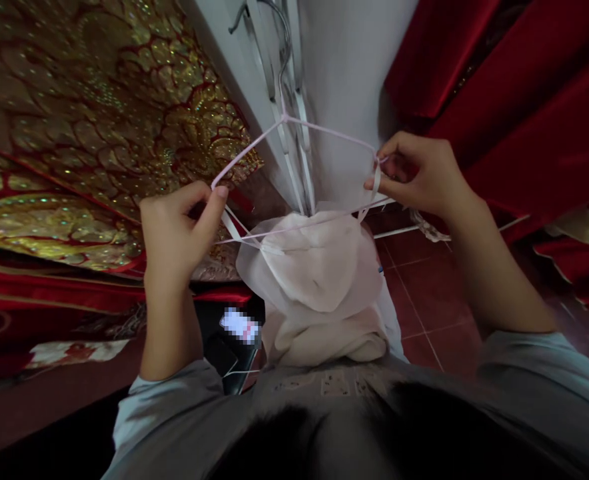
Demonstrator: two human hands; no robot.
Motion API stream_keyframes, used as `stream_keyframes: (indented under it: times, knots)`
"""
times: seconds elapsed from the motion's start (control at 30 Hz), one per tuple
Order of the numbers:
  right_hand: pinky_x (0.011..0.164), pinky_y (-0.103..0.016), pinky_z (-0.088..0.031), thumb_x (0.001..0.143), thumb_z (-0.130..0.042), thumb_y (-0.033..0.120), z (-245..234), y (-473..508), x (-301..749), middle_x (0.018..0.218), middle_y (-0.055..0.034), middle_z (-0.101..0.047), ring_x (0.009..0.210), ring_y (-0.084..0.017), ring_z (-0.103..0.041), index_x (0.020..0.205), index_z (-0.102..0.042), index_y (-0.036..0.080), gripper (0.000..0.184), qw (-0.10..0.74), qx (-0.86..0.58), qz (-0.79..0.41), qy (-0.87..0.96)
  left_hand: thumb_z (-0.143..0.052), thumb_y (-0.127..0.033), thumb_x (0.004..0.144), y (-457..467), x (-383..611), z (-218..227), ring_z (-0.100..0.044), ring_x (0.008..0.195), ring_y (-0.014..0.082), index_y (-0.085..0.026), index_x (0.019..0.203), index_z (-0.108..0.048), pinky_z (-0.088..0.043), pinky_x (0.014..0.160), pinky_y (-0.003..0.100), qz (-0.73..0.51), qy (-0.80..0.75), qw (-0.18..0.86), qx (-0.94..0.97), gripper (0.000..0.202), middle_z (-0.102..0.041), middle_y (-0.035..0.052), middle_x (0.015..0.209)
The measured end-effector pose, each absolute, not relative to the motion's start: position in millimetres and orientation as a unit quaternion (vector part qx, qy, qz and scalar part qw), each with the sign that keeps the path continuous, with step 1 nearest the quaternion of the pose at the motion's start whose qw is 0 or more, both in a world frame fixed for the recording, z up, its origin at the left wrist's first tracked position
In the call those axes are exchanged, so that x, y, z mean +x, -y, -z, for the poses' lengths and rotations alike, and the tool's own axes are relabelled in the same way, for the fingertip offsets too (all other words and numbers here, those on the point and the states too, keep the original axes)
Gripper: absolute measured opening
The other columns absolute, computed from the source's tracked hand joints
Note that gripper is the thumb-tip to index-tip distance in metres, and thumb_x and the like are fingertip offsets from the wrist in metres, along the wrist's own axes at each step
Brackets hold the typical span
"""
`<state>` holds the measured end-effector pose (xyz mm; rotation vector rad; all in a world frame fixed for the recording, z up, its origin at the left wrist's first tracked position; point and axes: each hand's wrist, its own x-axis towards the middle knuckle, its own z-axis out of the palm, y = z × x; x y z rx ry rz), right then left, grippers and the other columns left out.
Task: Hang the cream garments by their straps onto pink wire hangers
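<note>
A thin pale-pink wire hanger (302, 125) hangs by its hook in front of a white wall. A white, sheer garment (319, 267) droops below it, bunched against my body. My left hand (174, 230) pinches the hanger's left end, where a white strap runs down to the garment. My right hand (417, 175) is closed on the hanger's right end and pinches the other white strap there. Both straps loop over the hanger's ends.
Red fabric with gold sequin embroidery (89, 127) fills the left side. Plain red velvet cloth (514, 100) hangs on the right. More hangers (294, 100) hang behind against the white wall. Red floor tiles (424, 293) show below, and a dark object (224, 347) lies by my left forearm.
</note>
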<state>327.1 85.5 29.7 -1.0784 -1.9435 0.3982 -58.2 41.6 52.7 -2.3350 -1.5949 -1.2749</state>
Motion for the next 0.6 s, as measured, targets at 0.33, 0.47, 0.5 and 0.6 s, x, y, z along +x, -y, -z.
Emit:
stream_keyframes:
  times: [0.33,0.47,0.5,0.6]
  knots:
    - [0.049,-0.026,-0.029,0.089,-0.081,0.062,-19.3,-107.3,339.8,0.064,0.0056,-0.056,0.052,-0.010,-0.040,0.089,-0.074,0.026,0.036,0.429,-0.343,-0.288,0.784,-0.070,-0.044,0.094,-18.7,-35.2,-32.5,-0.059,0.066,0.0237,-0.023,0.079,-0.068,-0.044,0.069,0.037,0.469,0.594,0.082,-0.649,0.026,-0.069,0.0038,0.075]
    - [0.051,-0.026,-0.029,0.091,-0.079,0.061,-7.8,-103.2,331.8,0.065,0.0042,-0.056,0.054,-0.011,-0.041,0.090,-0.077,0.028,0.033,0.460,-0.353,-0.283,0.764,-0.073,-0.055,0.093,-11.8,-35.6,-24.6,-0.067,0.099,0.0363,-0.025,0.101,-0.074,-0.049,0.095,0.052,0.461,0.586,0.167,-0.645,0.031,-0.076,0.0110,0.102]
    - [0.052,-0.027,-0.029,0.091,-0.079,0.061,-5.5,-100.3,329.3,0.066,0.0038,-0.056,0.055,-0.011,-0.040,0.090,-0.078,0.028,0.033,0.469,-0.356,-0.276,0.759,-0.073,-0.058,0.092,-9.7,-36.9,-21.5,-0.065,0.110,0.0387,-0.025,0.109,-0.074,-0.047,0.102,0.056,0.465,0.584,0.179,-0.641,0.037,-0.076,0.0123,0.112]
    - [0.056,-0.030,-0.031,0.091,-0.078,0.062,-1.9,-89.8,322.4,0.068,0.0015,-0.059,0.059,-0.013,-0.043,0.090,-0.080,0.027,0.035,0.503,-0.376,-0.225,0.745,-0.076,-0.066,0.090,-4.9,-42.5,-7.9,-0.056,0.130,0.0429,-0.028,0.125,-0.068,-0.037,0.119,0.063,0.490,0.573,0.156,-0.638,0.053,-0.069,0.0146,0.133]
